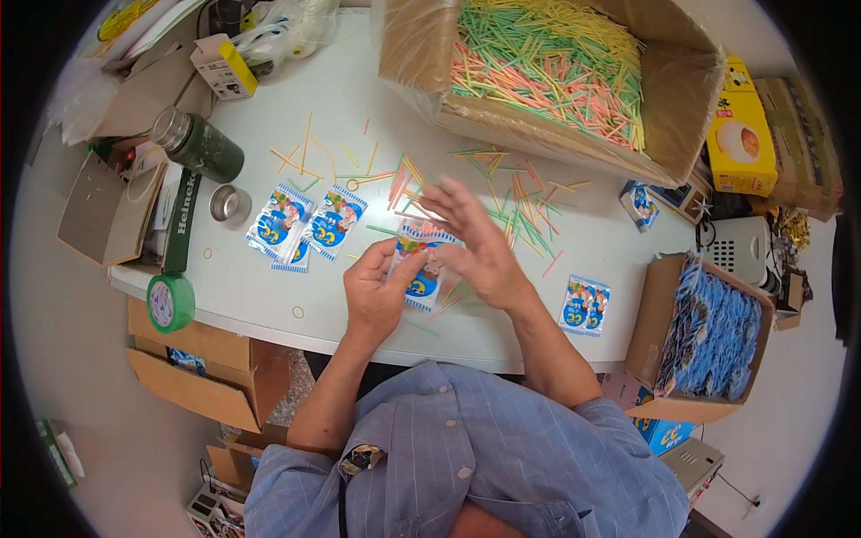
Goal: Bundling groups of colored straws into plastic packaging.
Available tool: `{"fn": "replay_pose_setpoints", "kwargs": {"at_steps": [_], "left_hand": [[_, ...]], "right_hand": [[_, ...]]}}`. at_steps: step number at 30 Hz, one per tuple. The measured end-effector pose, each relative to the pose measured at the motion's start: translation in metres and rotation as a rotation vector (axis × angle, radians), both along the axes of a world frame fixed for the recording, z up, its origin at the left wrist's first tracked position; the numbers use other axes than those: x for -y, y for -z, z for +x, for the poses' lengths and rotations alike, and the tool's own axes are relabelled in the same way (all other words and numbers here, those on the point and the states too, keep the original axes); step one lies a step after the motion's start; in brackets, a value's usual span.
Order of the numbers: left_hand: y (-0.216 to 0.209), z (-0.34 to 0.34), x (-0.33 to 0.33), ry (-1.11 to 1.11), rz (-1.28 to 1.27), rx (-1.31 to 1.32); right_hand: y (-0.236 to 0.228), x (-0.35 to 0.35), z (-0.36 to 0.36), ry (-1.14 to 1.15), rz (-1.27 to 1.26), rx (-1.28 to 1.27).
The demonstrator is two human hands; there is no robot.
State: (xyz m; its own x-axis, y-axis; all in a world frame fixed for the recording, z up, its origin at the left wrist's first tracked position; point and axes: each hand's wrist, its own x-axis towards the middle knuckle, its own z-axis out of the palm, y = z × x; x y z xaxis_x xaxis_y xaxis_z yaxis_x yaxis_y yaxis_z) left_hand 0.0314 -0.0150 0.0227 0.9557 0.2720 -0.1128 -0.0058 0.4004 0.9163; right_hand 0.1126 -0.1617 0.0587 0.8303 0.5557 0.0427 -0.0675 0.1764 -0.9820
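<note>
My left hand point(375, 291) pinches a small blue-and-white printed packet point(423, 280) by its left side, the thumb lying across its front. Close by on the right, my right hand point(475, 247) is raised with its fingers stretched out and slightly blurred. Its thumb side overlaps the packet's upper right edge; whether it touches is hard to tell. Around and beyond both hands lie loose thin sticks point(529, 211) in pink, green and yellow. To the left, several similar packets point(334, 221) lie in a small overlapping group. Further right, two more packets point(586, 306) lie side by side.
A large plastic-lined carton point(574, 134) of coloured sticks stands at the back. At right, a cardboard box point(648, 318) holds many blue wrappers. A dark green flask point(211, 151), its metal cup point(230, 205) and green tape point(170, 302) occupy the left side of the white table point(260, 309).
</note>
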Motion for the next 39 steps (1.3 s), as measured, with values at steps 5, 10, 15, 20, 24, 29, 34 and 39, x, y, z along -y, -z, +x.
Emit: {"fn": "replay_pose_setpoints", "kwargs": {"at_steps": [5, 10, 15, 20, 24, 29, 34, 39], "left_hand": [[0.005, -0.005, -0.003, 0.050, 0.565, 0.053], [0.009, 0.026, -0.052, -0.334, 1.492, -0.002], [0.037, 0.036, -0.100, -0.222, 1.786, -0.254], [0.027, 0.041, -0.098, -0.120, 1.723, -0.231], [0.032, 0.043, -0.100, -0.129, 1.601, -0.160], [0.029, 0.044, -0.094, -0.189, 1.591, -0.050], [0.032, 0.040, -0.090, -0.249, 1.642, 0.085], [0.035, 0.031, -0.089, -0.402, 1.452, 0.063]], "right_hand": [[0.011, 0.025, -0.016, -0.038, -0.144, -0.216], [-0.002, 0.098, -0.016, 0.153, -0.199, -0.259], [-0.002, 0.192, -0.007, 0.072, -0.658, -0.244], [0.008, 0.211, -0.019, 0.142, -1.212, -0.005], [-0.024, 0.199, -0.016, 0.390, -1.323, 0.319], [-0.084, 0.187, 0.083, 0.672, -1.034, 0.872], [-0.087, 0.194, 0.205, 0.392, -1.186, 1.082], [-0.063, 0.183, 0.249, 0.145, -1.548, 1.072]]}}
